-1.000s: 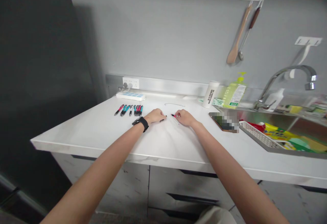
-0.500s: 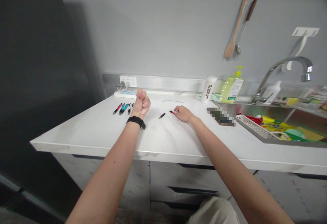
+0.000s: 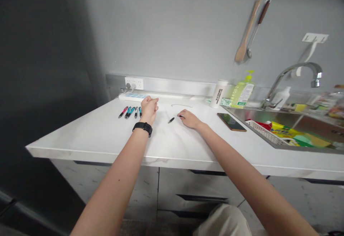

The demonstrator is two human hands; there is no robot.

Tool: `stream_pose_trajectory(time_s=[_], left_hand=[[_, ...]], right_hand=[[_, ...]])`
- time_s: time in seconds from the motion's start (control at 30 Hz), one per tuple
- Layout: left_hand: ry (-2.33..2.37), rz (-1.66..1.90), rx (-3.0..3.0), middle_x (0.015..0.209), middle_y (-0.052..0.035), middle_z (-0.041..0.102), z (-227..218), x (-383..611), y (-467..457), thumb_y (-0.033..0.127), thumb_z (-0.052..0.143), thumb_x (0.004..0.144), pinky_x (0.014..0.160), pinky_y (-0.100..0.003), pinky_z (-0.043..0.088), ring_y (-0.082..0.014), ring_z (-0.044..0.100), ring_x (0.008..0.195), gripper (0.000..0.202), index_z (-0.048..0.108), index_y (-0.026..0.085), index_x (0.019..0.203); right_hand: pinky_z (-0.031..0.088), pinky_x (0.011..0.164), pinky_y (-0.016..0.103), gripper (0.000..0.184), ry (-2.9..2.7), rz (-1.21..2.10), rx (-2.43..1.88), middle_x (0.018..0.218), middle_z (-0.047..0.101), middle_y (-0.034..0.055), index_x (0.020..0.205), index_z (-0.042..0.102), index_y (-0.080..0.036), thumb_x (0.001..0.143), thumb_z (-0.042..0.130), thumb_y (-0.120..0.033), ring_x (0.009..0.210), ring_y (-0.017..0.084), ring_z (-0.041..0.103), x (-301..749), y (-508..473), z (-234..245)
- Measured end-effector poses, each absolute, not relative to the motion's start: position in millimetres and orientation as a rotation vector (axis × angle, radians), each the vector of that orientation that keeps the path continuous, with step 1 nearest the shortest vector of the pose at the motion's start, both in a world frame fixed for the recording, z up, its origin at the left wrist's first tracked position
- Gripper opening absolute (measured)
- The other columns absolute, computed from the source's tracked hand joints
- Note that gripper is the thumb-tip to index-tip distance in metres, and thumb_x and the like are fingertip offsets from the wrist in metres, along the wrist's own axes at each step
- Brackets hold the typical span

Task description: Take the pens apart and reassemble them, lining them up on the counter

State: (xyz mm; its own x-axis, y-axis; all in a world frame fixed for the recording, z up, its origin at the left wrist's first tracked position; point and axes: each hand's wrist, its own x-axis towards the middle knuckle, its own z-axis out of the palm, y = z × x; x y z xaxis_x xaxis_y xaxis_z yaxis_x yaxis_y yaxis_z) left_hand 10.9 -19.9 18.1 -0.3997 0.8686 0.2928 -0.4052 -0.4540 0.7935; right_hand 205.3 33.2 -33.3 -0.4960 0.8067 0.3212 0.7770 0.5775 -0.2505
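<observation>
My left hand [image 3: 149, 109], with a black watch on its wrist, is raised over the counter with its fingers curled closed. Whatever may be inside them is hidden. My right hand [image 3: 189, 119] rests low on the counter, fingertips pinched on a small dark pen part [image 3: 180, 116], mostly covered by the fingers. A short black pen piece [image 3: 171, 120] lies between my hands. Left of my left hand is a row of several pens: a red one [image 3: 123, 112], turquoise ones [image 3: 130, 112] and a white-and-black one [image 3: 136, 112]. Another is partly behind that hand.
A thin wire-like strand [image 3: 182, 105] lies behind my hands. At right are a phone [image 3: 231, 122], a white cylinder [image 3: 219, 93], a soap bottle [image 3: 242, 93] and a sink with a faucet [image 3: 292, 67]. A power strip [image 3: 131, 97] sits along the wall.
My left hand has turned and lowered slightly, its fingers still curled. My right hand has shifted slightly left over the red-and-black pen part, which is now mostly covered.
</observation>
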Motion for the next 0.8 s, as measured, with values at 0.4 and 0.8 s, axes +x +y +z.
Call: stream_pose_trajectory(time_s=[0.4, 0.8], left_hand=[[1.849, 1.197, 2.412, 0.055, -0.0027, 0.040, 20, -4, -5, 0.012, 0.047, 0.069, 0.062, -0.028, 0.034, -0.0194, 0.050, 0.066, 0.017, 0.041, 0.020, 0.055], [1.002, 1.021, 1.480, 0.044, 0.0105, 0.017, -2, -10, -11, 0.019, 0.072, 0.059, 0.035, -0.020, 0.010, -0.0030, 0.015, 0.034, 0.046, 0.027, 0.023, 0.047]], right_hand=[[0.040, 0.094, 0.028, 0.036, -2.399, 0.032, -1.348, 0.117, 0.060, 0.0136, 0.118, 0.059, -0.011, 0.084, 0.048, -0.011, 0.106, 0.019, 0.057, 205, 43, -34], [0.043, 0.086, 0.029, 0.035, -2.152, 0.041, -1.547, 0.108, 0.065, 0.0176, 0.118, 0.052, -0.009, 0.089, 0.034, -0.010, 0.100, 0.022, 0.061, 203, 31, -22]])
